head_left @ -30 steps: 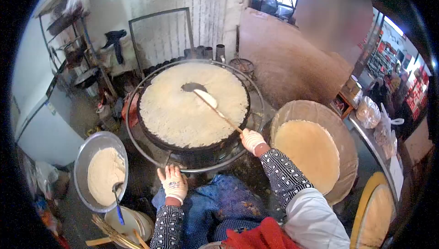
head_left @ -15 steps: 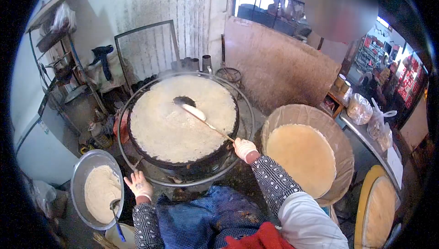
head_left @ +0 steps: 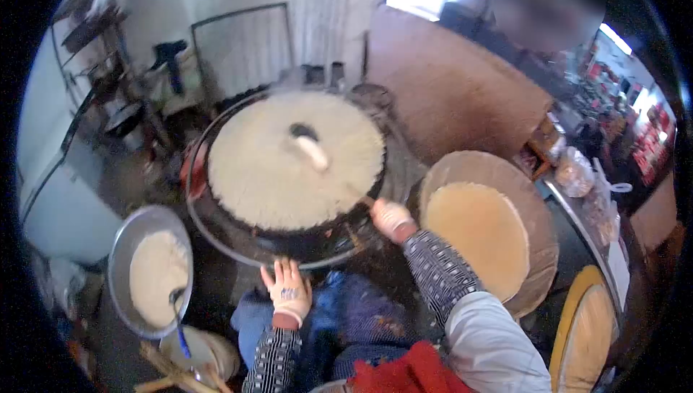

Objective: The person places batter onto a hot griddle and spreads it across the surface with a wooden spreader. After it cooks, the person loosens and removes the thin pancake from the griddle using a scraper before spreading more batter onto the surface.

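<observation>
A wide round griddle [head_left: 238, 214] holds a pale sheet of batter [head_left: 260, 162] with a dark bare gap near its middle. My gloved right hand [head_left: 390, 218], at the griddle's right edge, is closed around the thin handle of a batter spreader [head_left: 312, 153]. The spreader's pale head rests on the batter beside the gap; part of its handle is blurred. My gloved left hand [head_left: 289, 290] has its fingers spread, palm down, by the front of the metal ring [head_left: 245, 260] around the griddle. Its fingertips overlap the ring; whether they touch it I cannot tell.
To the left, a metal basin [head_left: 119, 277] of batter holds a blue-handled ladle [head_left: 182, 335]. A lined round basket [head_left: 541, 249] with a stack of thin flatbreads [head_left: 476, 238] stands at right. Wooden sticks [head_left: 170, 371] lie at the lower left. A brown board [head_left: 447, 83] rises behind.
My left hand has moved right, from beside the basin to the front of the ring. The spreader's head has turned and shifted slightly. The camera view has shifted too.
</observation>
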Tool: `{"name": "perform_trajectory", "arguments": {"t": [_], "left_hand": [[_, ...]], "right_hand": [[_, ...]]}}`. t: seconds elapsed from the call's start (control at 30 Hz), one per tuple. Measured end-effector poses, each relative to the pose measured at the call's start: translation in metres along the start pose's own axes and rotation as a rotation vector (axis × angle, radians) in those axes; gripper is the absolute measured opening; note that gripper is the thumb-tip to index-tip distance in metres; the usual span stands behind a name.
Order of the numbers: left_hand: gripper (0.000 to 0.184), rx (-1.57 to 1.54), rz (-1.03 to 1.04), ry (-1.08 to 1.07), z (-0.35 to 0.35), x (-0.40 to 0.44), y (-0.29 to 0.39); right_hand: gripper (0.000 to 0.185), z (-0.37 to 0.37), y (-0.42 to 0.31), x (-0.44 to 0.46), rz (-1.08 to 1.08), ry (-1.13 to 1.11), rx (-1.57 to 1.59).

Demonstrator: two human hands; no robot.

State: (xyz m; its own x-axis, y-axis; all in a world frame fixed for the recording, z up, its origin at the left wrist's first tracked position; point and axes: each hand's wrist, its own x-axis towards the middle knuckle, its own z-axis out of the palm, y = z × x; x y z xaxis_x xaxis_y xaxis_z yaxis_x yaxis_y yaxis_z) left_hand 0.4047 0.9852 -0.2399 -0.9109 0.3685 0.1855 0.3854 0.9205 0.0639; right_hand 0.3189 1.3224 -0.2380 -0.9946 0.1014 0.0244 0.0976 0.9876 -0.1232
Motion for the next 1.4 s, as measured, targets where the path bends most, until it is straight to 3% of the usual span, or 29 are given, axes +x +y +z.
{"name": "perform_trajectory", "arguments": {"t": [0.07,0.17,0.23,0.37,0.5,0.53,0.57,0.63,0.7,0.73,0.77,0.83,0.9,0.93,0.97,1.0,1.07,1.2,1.3,1.4], "left_hand": [[0.064,0.020,-0.024,-0.014,0.003,-0.003,-0.014],[0.061,0.120,-0.058,-0.039,0.013,-0.001,-0.027],[0.061,0.181,-0.111,-0.010,0.029,0.001,-0.034],[0.062,0.181,-0.193,0.009,0.018,0.001,-0.051],[0.060,0.186,-0.283,-0.058,0.022,0.009,-0.069],[0.060,0.182,-0.310,-0.051,0.027,0.012,-0.074],[0.060,0.181,-0.332,-0.053,0.030,0.011,-0.077],[0.057,0.273,-0.337,-0.071,0.027,0.018,-0.089],[0.057,0.255,-0.377,-0.090,0.007,0.023,-0.088],[0.058,0.262,-0.357,-0.045,0.002,0.025,-0.083],[0.055,0.229,-0.276,0.151,0.003,0.024,-0.067],[0.047,0.048,-0.065,0.271,-0.033,0.028,-0.005],[0.048,-0.067,0.079,0.049,-0.015,0.026,0.050],[0.045,0.004,0.204,0.146,0.022,0.023,0.068],[0.045,-0.117,0.174,-0.066,0.060,0.012,0.079],[0.040,0.001,0.124,-0.265,0.036,0.019,0.090],[0.028,-0.038,0.063,-0.133,0.065,0.017,0.073],[0.039,0.029,0.035,-0.252,0.058,0.022,0.047],[0.034,0.214,-0.018,-0.348,0.075,0.034,0.019],[0.019,0.309,-0.028,-0.423,0.063,0.042,-0.010]], "right_hand": [[0.027,0.002,0.014,0.006,0.020,0.066,-0.137],[0.031,-0.025,-0.001,0.002,0.071,-0.051,0.085],[0.031,-0.010,0.019,0.000,-0.036,-0.075,0.029],[0.028,-0.002,0.039,0.006,0.109,0.041,0.011],[0.028,-0.012,0.035,-0.019,-0.124,-0.009,0.059],[0.017,0.013,0.051,-0.020,-0.181,0.045,0.020],[0.017,0.046,0.080,-0.014,-0.142,0.054,0.200],[0.023,0.028,0.086,-0.015,0.049,0.093,0.065],[0.026,0.020,0.091,-0.007,0.053,0.096,0.082],[0.024,0.022,0.089,-0.011,0.010,0.131,0.078],[0.023,0.022,0.084,-0.021,-0.030,0.173,0.075],[0.032,0.007,0.071,-0.042,-0.081,-0.027,0.036],[0.031,0.039,0.085,-0.043,-0.050,-0.006,0.057],[0.031,0.036,0.087,-0.039,0.008,0.029,0.056],[0.031,0.025,0.091,-0.032,0.071,0.081,0.049],[0.030,0.018,0.087,-0.029,0.036,0.108,0.054],[0.029,0.018,0.081,-0.035,-0.016,0.099,0.114],[0.031,0.026,0.101,-0.068,-0.245,-0.064,0.005],[0.028,0.032,0.129,-0.051,0.009,-0.022,0.073],[0.025,0.033,0.122,-0.034,-0.122,0.066,-0.019]]}}
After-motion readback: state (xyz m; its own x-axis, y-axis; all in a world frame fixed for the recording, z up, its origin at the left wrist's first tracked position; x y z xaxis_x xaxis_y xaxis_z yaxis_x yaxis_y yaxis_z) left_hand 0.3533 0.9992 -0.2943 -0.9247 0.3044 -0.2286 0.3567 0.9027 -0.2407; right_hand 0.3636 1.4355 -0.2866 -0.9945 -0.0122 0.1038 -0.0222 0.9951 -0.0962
